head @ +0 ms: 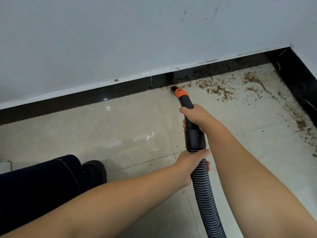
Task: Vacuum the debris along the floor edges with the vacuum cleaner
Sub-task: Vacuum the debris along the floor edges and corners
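Note:
A black vacuum nozzle [184,100] with an orange collar points at the foot of the black skirting board [120,93], its tip touching the floor edge. My right hand [194,116] grips the black handle tube just behind the collar. My left hand [191,164] grips the ribbed grey-black hose [205,200] right below the black cuff. Brown crumbly debris [217,91] lies scattered on the beige tiles to the right of the nozzle and runs along the skirting into the corner [277,66].
A pale wall [120,40] rises behind the skirting. More debris [300,124] lines the right-hand skirting. My dark trouser leg [37,182] and black shoe [94,172] stand at the lower left. The tiles left of the nozzle look clean.

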`<action>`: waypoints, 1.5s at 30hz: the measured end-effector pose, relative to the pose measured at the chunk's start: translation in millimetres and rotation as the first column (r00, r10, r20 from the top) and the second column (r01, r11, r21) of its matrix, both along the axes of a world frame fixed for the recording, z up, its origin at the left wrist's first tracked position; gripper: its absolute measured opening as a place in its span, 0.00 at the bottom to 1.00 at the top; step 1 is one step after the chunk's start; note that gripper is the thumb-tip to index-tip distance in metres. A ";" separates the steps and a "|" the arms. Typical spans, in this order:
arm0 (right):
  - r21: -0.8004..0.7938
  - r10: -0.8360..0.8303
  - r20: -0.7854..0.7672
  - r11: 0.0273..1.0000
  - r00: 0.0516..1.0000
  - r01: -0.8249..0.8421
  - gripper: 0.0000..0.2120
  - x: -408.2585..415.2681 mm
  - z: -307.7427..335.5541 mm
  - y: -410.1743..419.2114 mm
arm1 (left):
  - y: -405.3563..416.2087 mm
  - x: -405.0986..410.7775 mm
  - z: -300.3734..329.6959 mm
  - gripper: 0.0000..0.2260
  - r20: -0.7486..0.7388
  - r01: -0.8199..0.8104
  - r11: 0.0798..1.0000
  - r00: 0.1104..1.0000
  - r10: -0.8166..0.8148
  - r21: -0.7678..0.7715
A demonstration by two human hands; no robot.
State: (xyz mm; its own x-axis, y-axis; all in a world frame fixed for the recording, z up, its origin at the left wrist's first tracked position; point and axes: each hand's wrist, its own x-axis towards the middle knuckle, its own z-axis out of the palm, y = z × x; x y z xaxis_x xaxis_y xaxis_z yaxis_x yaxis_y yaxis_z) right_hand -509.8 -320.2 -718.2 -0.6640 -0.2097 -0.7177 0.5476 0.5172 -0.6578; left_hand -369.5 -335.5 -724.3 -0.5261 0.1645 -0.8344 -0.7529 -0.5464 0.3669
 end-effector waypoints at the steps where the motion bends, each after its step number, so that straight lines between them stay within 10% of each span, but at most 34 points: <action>1: 0.015 -0.037 -0.010 0.999 0.999 0.038 0.10 -4.7 -0.9 4.3 | 0.1 -4.3 0.0 0.08 -0.005 0.023 1.000 1.000 -0.023 0.001; 11: 0.032 -0.191 -0.040 0.981 0.981 0.192 0.10 -37.3 -3.9 24.4 | -0.6 -37.9 2.6 0.07 -0.015 0.125 0.992 0.992 -0.125 0.002; 45: -0.036 0.175 0.033 0.984 0.984 -0.173 0.07 2.0 0.2 -24.9 | -4.3 -1.2 5.9 0.16 0.030 -0.121 0.992 0.992 0.123 -0.037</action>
